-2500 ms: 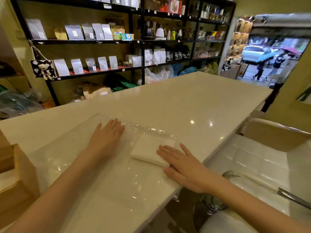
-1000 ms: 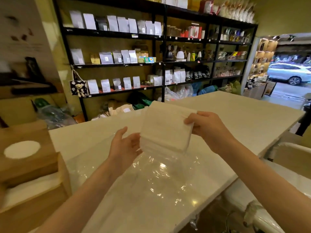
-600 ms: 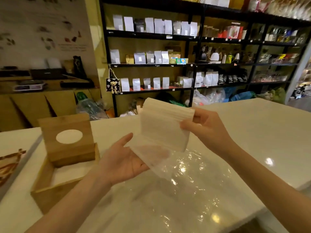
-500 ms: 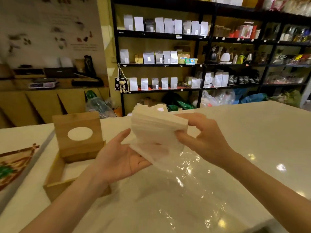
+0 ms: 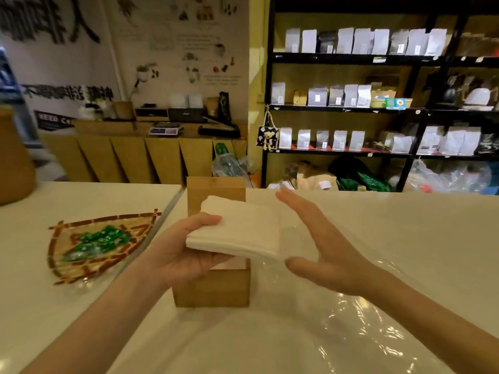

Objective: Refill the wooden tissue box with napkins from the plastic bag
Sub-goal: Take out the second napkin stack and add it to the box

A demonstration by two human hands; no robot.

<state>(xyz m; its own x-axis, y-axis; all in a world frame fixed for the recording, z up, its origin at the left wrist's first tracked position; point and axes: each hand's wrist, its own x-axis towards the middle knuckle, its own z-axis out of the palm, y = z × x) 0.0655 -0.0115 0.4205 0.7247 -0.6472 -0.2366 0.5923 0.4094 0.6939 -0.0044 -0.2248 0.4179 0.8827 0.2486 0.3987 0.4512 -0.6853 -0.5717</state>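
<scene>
White napkins (image 5: 243, 230), tan wooden box (image 5: 213, 287)

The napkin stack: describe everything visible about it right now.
The napkin stack is a thick, square pile of plain white, soft-looking paper sheets, its layered edges showing along the near side. It lies roughly flat, out of the plastic bag, held in the air just above the wooden box. The left hand grips its left edge, thumb on top and palm beneath. The right hand is open beside its right edge; whether it touches is unclear.
</scene>
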